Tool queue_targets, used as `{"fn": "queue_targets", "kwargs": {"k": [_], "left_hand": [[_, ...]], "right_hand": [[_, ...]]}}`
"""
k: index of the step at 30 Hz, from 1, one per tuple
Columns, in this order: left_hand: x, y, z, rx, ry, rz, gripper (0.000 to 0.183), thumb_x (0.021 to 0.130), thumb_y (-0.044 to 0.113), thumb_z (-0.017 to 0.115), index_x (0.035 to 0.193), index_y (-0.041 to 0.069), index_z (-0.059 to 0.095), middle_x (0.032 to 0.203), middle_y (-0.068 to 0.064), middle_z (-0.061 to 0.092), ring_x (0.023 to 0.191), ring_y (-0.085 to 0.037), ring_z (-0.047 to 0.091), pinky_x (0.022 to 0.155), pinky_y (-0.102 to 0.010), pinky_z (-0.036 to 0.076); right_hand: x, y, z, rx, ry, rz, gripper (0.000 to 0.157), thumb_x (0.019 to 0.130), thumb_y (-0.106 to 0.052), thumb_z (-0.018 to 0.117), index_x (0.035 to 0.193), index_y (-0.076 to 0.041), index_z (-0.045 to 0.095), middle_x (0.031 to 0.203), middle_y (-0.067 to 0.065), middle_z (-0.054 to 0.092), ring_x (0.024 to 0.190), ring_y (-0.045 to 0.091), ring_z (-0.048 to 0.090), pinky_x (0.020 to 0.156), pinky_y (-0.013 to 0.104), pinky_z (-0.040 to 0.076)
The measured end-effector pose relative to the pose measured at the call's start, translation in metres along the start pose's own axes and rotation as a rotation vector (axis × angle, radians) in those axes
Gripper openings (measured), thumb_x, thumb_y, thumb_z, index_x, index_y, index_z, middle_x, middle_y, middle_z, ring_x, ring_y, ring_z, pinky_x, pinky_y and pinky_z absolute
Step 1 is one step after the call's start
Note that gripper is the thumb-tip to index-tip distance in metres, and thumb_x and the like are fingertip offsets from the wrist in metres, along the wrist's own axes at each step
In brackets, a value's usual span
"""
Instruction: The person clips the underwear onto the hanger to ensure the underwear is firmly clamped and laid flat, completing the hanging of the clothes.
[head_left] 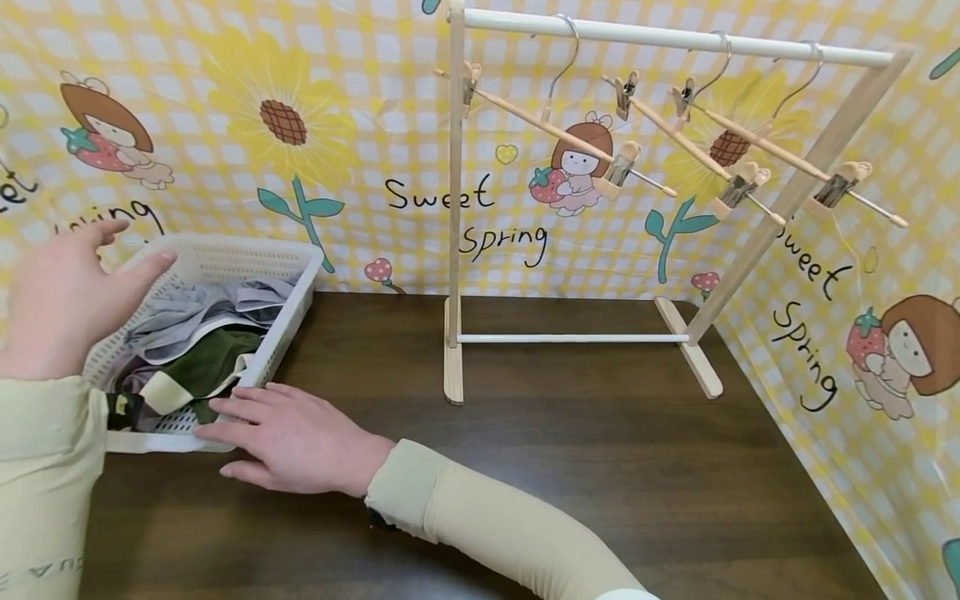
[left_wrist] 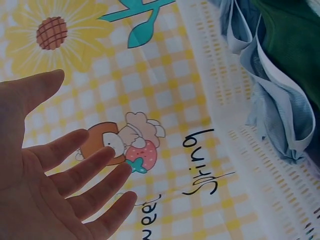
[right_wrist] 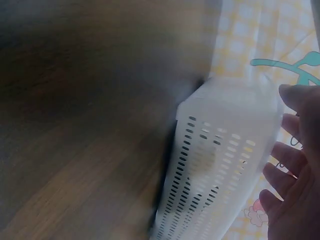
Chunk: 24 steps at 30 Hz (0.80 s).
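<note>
A white perforated plastic basket [head_left: 302,287] stands on the left of the table, holding folded clothes. Among them are a dark green garment [head_left: 213,360] with cream trim and light blue-grey cloth [head_left: 168,321]. My left hand [head_left: 63,287] hovers over the basket's left side, thumb and fingers spread, holding nothing; the left wrist view shows its open palm [left_wrist: 70,185] apart from the clothes. My right hand [head_left: 300,442] is at the basket's near right corner, fingers extended over the rim. In the right wrist view, its fingertips are close against the basket wall [right_wrist: 230,107]; contact is unclear.
A wooden rack [head_left: 454,250] with a white top rail [head_left: 675,35] stands at the back right. Three clip hangers [head_left: 543,125] hang from it, with no clothes on them. Patterned yellow check cloth [head_left: 390,108] covers the walls behind the dark wood table [head_left: 570,467].
</note>
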<state>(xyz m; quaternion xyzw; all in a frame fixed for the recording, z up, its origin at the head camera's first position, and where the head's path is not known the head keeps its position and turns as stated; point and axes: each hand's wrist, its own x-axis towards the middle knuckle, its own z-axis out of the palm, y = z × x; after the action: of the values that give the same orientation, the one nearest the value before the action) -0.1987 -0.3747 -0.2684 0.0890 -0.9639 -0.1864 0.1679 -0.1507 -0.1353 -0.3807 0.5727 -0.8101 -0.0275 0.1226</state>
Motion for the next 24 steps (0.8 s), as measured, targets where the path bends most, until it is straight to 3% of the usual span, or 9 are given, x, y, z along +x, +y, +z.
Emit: {"fn": "queue_targets", "kwargs": {"k": [5, 9, 12, 17, 24], "left_hand": [[0.01, -0.004, 0.008, 0.031, -0.045, 0.007, 0.084, 0.101, 0.057, 0.046, 0.155, -0.007, 0.031, 0.14, -0.043, 0.042, 0.116, -0.063, 0.044, 0.089, -0.073, 0.037], [0.021, -0.008, 0.017, 0.069, -0.112, 0.092, 0.081, 0.102, 0.053, 0.05, 0.152, -0.009, 0.034, 0.143, -0.042, 0.038, 0.12, -0.064, 0.039, 0.093, -0.075, 0.033], [0.03, -0.012, 0.027, 0.114, -0.164, 0.164, 0.075, 0.102, 0.048, 0.054, 0.145, -0.012, 0.041, 0.136, -0.045, 0.042, 0.115, -0.064, 0.043, 0.09, -0.075, 0.035], [0.044, -0.014, 0.038, 0.161, -0.229, 0.216, 0.065, 0.1, 0.041, 0.06, 0.135, -0.013, 0.048, 0.128, -0.045, 0.048, 0.108, -0.062, 0.05, 0.087, -0.073, 0.04], [0.054, -0.016, 0.048, 0.181, -0.296, 0.199, 0.062, 0.097, 0.04, 0.064, 0.131, -0.01, 0.051, 0.128, -0.043, 0.05, 0.109, -0.06, 0.05, 0.084, -0.071, 0.042]], "right_hand": [[0.0, 0.003, 0.002, 0.008, 0.0, -0.001, 0.054, 0.108, -0.051, 0.038, 0.159, -0.033, 0.036, 0.162, -0.005, 0.033, 0.15, 0.013, 0.023, 0.12, 0.028, 0.005], [-0.001, 0.006, 0.002, 0.014, -0.005, 0.003, 0.058, 0.107, -0.051, 0.044, 0.16, -0.031, 0.035, 0.162, -0.003, 0.033, 0.15, 0.013, 0.023, 0.12, 0.027, 0.001], [-0.001, 0.006, 0.002, 0.009, -0.008, 0.009, 0.061, 0.105, -0.052, 0.047, 0.16, -0.03, 0.034, 0.163, -0.002, 0.032, 0.15, 0.014, 0.024, 0.119, 0.025, -0.002], [-0.001, 0.006, 0.001, 0.008, -0.019, 0.014, 0.064, 0.104, -0.055, 0.049, 0.16, -0.029, 0.033, 0.163, -0.002, 0.031, 0.15, 0.014, 0.024, 0.118, 0.023, -0.002], [-0.002, 0.004, -0.001, 0.022, -0.061, 0.018, 0.069, 0.101, -0.058, 0.052, 0.161, -0.03, 0.031, 0.164, -0.003, 0.03, 0.15, 0.012, 0.023, 0.118, 0.022, 0.0]]}}
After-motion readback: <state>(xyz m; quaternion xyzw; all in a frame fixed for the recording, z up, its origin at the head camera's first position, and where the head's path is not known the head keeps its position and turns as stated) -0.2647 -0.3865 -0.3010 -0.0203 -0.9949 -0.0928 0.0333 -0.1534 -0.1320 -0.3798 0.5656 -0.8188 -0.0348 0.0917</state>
